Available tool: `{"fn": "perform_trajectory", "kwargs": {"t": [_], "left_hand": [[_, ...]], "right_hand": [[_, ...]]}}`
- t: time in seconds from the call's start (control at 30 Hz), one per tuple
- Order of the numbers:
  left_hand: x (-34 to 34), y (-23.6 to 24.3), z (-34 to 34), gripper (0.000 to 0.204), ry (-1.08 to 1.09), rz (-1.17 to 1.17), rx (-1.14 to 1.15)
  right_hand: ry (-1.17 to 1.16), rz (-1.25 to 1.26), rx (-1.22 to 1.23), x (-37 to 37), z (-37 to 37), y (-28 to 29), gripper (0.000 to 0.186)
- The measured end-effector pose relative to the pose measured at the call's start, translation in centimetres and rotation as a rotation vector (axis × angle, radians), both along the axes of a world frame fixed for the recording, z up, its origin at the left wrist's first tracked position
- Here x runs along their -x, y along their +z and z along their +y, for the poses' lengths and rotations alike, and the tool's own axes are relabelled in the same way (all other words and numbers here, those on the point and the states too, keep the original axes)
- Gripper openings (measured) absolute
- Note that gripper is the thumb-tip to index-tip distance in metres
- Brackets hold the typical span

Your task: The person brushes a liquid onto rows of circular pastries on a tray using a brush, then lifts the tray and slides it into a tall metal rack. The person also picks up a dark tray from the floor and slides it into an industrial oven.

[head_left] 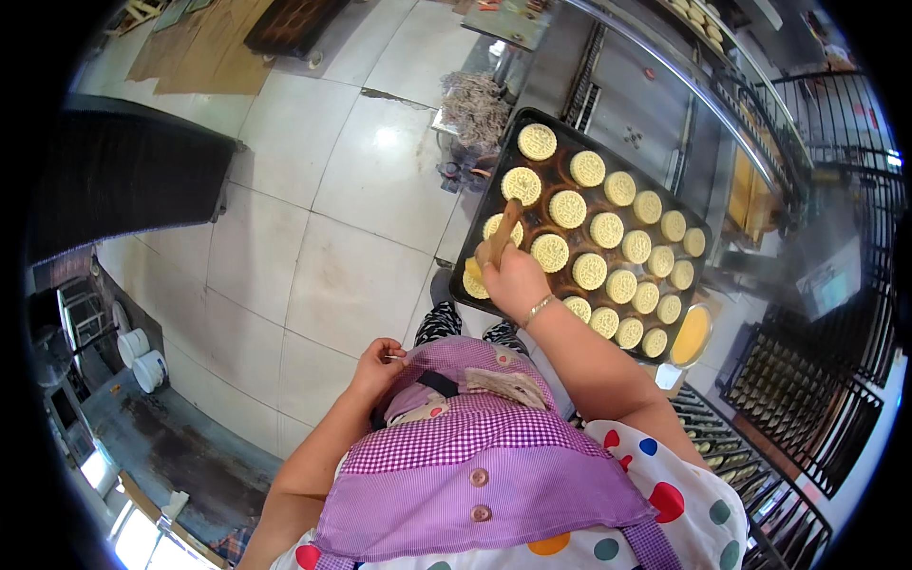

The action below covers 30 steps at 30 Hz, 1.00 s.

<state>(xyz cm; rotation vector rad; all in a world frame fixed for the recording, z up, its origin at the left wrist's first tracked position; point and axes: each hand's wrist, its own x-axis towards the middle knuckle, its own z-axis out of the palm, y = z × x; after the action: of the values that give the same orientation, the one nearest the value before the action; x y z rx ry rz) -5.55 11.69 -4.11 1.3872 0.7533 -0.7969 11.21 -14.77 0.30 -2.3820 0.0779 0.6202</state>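
Note:
My right hand [515,282] is closed around the flat wooden handle of a pastry brush [503,228], over the left end of a dark baking tray [518,123]. Rows of round, pale, pattern-stamped mooncakes [567,209] lie on the tray. Beside the fingers, at the tray's near left corner, shows a yellow patch; whether it is bristles or a coated mooncake is unclear. At the tray's right corner stands a bowl of yellow liquid [691,334], likely egg wash. My left hand [380,363] hangs near the apron with curled fingers, and what they may hold cannot be made out.
Metal equipment with a rail [703,95] lies beyond the tray. Dark racks [807,399] loaded with trays stand at the right. A mop head [475,106] is beside the tray's far left corner. A black-covered object [142,176] and white buckets [149,370] are at the left.

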Motion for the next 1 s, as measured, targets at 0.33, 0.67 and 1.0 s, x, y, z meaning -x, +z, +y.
{"fn": "perform_trajectory", "kwargs": {"t": [0.33,0.67,1.0], "left_hand": [[0.7,-0.4,0.7,0.033,0.091,0.067,-0.001],[0.4,-1.6,-1.0,0.036,0.085,0.07,-0.014],[-2.0,-0.6,-5.2,0.032,-0.104,0.012,-0.02]], "right_hand": [[0.091,-0.37,0.38,-19.0,-5.5,-1.5,0.029],[0.35,-0.207,-0.014,-0.3,-3.3,-3.2,0.028],[-0.296,-0.535,0.246,-12.5,-18.4,-2.8,0.034]]}}
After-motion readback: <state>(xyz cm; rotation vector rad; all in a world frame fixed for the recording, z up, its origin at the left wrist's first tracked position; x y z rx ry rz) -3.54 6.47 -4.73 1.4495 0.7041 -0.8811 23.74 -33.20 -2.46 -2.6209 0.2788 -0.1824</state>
